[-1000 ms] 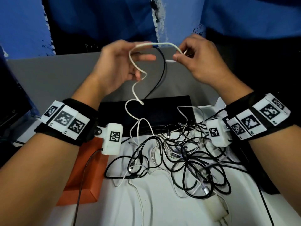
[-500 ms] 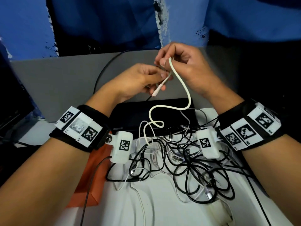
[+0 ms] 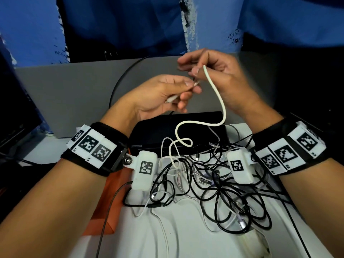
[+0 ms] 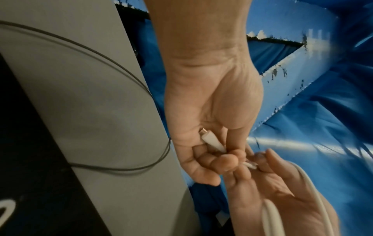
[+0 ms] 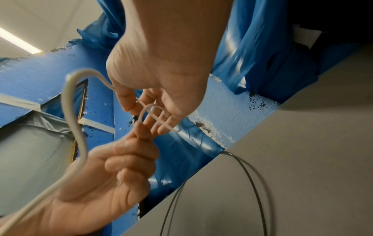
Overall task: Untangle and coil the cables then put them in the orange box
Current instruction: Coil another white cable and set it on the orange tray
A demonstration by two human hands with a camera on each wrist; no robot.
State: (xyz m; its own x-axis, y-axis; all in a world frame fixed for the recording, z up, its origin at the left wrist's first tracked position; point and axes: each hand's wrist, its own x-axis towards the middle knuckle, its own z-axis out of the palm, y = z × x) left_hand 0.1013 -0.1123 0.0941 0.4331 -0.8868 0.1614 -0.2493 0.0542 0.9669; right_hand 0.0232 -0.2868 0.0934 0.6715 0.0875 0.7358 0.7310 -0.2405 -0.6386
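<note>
A thick white cable (image 3: 222, 108) rises from the tangled pile of black and white cables (image 3: 214, 192) on the white table. My left hand (image 3: 186, 88) pinches its end, and the white plug (image 4: 212, 140) lies across my palm. Close to its right and slightly higher, my right hand (image 3: 193, 70) grips the same cable a little further along. In the right wrist view a small loop of the cable (image 5: 157, 116) sits at my right fingers (image 5: 163, 126), touching my left hand (image 5: 139, 132). The orange box (image 3: 111, 202) lies left of the pile, partly hidden by my left forearm.
A flat black device (image 3: 178, 131) lies just behind the pile. Beyond it is a grey surface (image 3: 74, 94) with a thin black wire (image 3: 119, 86) looping over it. A white adapter (image 3: 256, 244) sits at the pile's near right. A dark screen (image 3: 14, 118) stands at the far left.
My hands, apart a second ago with the white cable stretched between them, have come together. The plug end has slid into my left palm. The black cable that hung with it has dropped away.
</note>
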